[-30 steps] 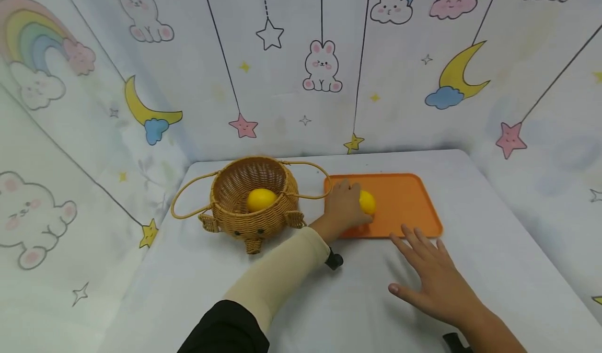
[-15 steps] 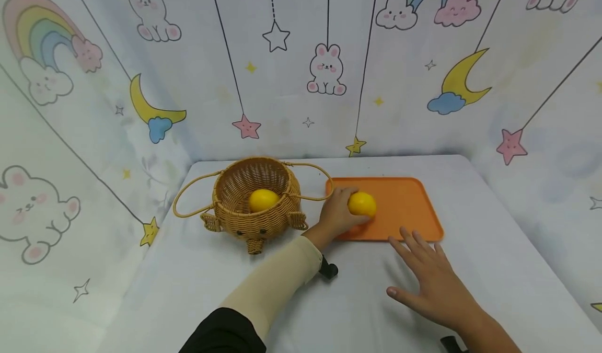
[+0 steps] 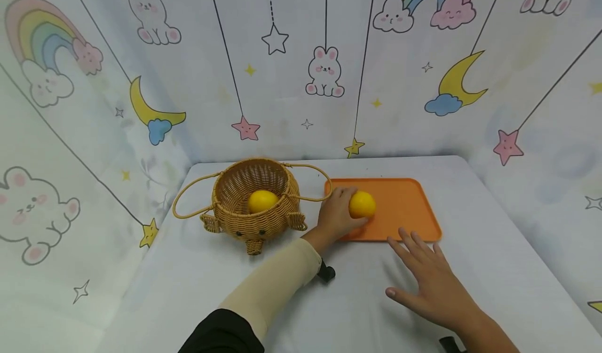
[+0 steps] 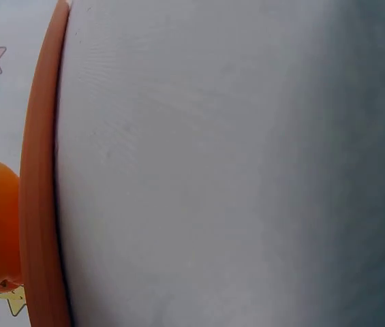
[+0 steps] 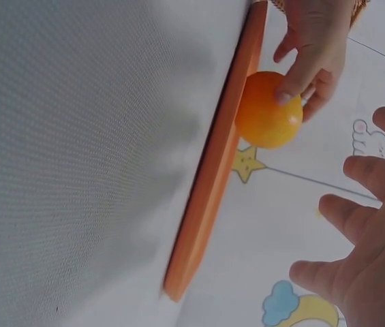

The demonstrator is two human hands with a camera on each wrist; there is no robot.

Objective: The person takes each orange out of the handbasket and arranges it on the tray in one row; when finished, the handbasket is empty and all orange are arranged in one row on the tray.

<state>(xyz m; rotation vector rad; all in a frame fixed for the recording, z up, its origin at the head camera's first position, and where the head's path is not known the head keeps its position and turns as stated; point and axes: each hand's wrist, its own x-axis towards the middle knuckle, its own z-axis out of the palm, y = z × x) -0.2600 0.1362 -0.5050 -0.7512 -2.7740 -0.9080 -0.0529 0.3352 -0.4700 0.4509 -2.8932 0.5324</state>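
Observation:
My left hand (image 3: 335, 213) grips a round yellow fruit (image 3: 363, 205) from its left side, thumb in front and fingers behind. In the right wrist view this fruit (image 5: 267, 112) looks more orange, and the thumb presses on it. It is at the left half of an orange tray (image 3: 404, 212); whether it rests on the tray, I cannot tell. My right hand (image 3: 430, 285) hovers near the tray's front right corner, fingers spread, holding nothing. A wicker basket (image 3: 254, 222) with an animal face stands left of the tray. Inside lies another yellow fruit (image 3: 263, 201).
Two looped handles stick out from the basket; the right handle (image 3: 324, 175) reaches over the tray's left edge. A white cloth (image 3: 348, 300) covers the table. Behind and beside it hangs a patterned backdrop (image 3: 282, 91) with bunnies, stars and moons.
Since a second ago my left hand has shifted slightly left around the fruit, so more of the fruit shows. The fruit has moved slightly left. My right hand has barely moved.

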